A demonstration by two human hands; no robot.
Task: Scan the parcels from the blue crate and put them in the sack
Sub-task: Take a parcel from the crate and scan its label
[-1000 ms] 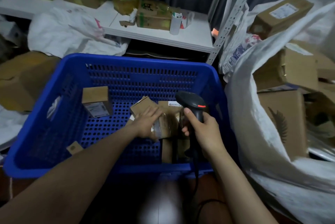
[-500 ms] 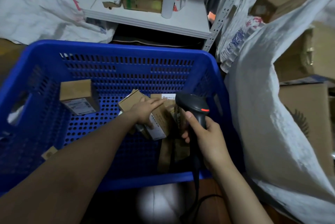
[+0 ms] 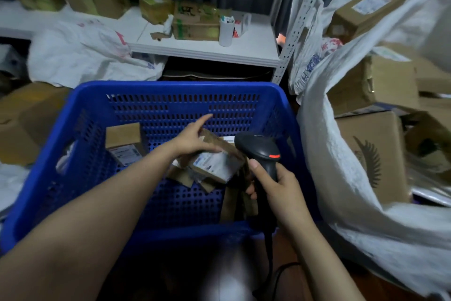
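The left hand [image 3: 192, 139] grips a parcel [image 3: 214, 164], tilted up inside the blue crate [image 3: 170, 87] — best to turn its label squarely toward the scanner [image 3: 258, 149] clasped in the right hand [image 3: 278, 188] — the sack [image 3: 324, 154] gapes just right.

Label [image 3: 210, 163] on parcel [image 3: 222, 145] illegibly blurred

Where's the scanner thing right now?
Head view: the scanner is in the right hand, over the right side of the crate, just right of the parcel the left hand holds.
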